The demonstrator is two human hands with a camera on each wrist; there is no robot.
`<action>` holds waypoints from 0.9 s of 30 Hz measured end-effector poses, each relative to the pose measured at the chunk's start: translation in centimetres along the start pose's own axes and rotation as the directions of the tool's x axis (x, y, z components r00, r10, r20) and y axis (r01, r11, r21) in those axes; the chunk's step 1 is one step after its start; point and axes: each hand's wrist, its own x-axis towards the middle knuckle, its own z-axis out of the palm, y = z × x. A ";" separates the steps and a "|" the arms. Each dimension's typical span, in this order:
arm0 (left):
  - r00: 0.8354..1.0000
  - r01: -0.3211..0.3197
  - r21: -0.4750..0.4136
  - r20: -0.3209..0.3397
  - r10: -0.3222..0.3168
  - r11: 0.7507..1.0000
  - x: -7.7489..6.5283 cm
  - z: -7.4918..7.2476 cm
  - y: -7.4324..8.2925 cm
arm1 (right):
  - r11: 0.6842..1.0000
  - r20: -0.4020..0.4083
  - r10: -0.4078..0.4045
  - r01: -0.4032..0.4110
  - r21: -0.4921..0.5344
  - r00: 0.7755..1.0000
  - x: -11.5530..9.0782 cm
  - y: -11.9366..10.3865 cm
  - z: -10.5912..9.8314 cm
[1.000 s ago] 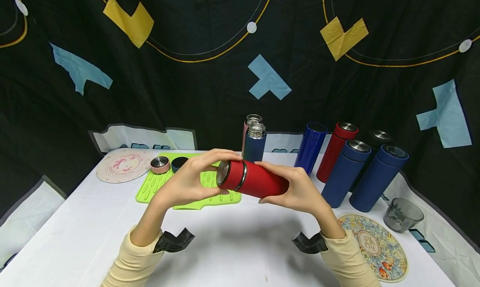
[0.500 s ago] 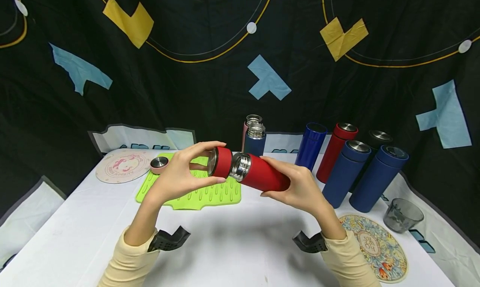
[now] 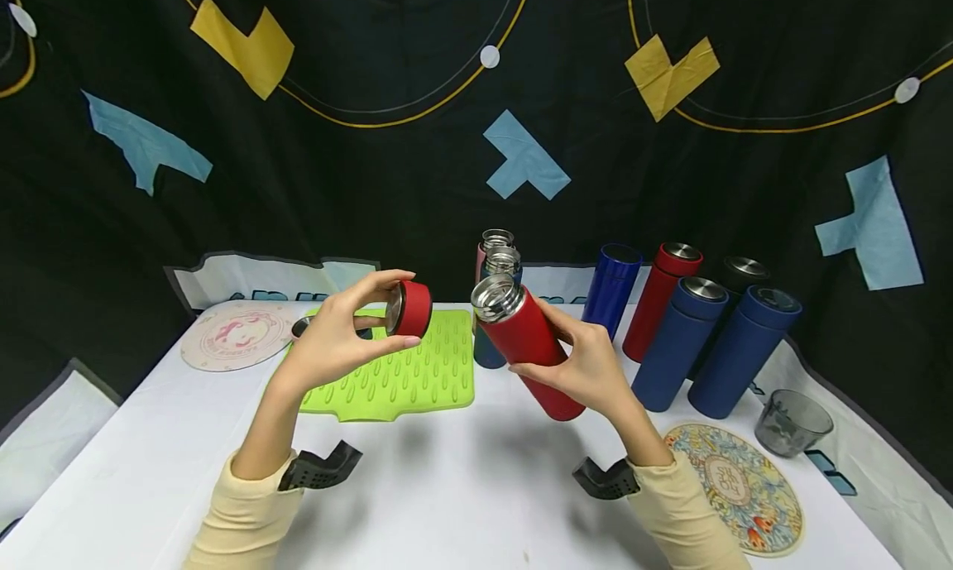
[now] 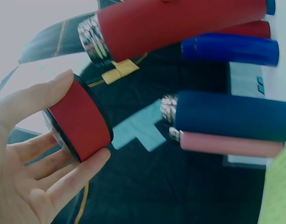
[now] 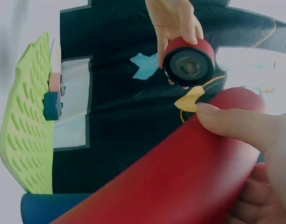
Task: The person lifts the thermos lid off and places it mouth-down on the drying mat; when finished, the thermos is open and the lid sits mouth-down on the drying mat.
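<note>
My left hand (image 3: 335,326) pinches a red lid (image 3: 417,309) between thumb and fingers, above a lime-green drying mat (image 3: 435,380). The lid's dark, hollow underside (image 5: 189,66) shows in the right wrist view. My right hand (image 3: 588,359) grips the body of a red thermos bottle (image 3: 532,342), which tilts with its bare steel mouth (image 3: 497,297) up and to the left. A gap separates lid and bottle, both held above the white table. Behind the red bottle stand an uncapped dark blue bottle (image 4: 227,114) and an uncapped pink one (image 4: 232,143).
Several capped bottles stand at the right, including a bright blue one (image 3: 612,285) and a red one (image 3: 661,301). A glass cup (image 3: 792,423) and a patterned round mat (image 3: 733,487) lie nearby. Left is a pink-printed round mat (image 3: 237,336). Small lids (image 5: 51,105) sit on the green mat.
The lid has come off the red bottle and moved left with my left hand. My right hand has turned the bottle more upright, mouth upward. The head view has shifted slightly.
</note>
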 end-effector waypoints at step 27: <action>0.981 0.147 0.222 0.089 -0.171 0.964 4.8 1.8 -11.6 | 0.945 -0.151 0.247 -0.203 0.258 0.957 1.1 0.3 3.9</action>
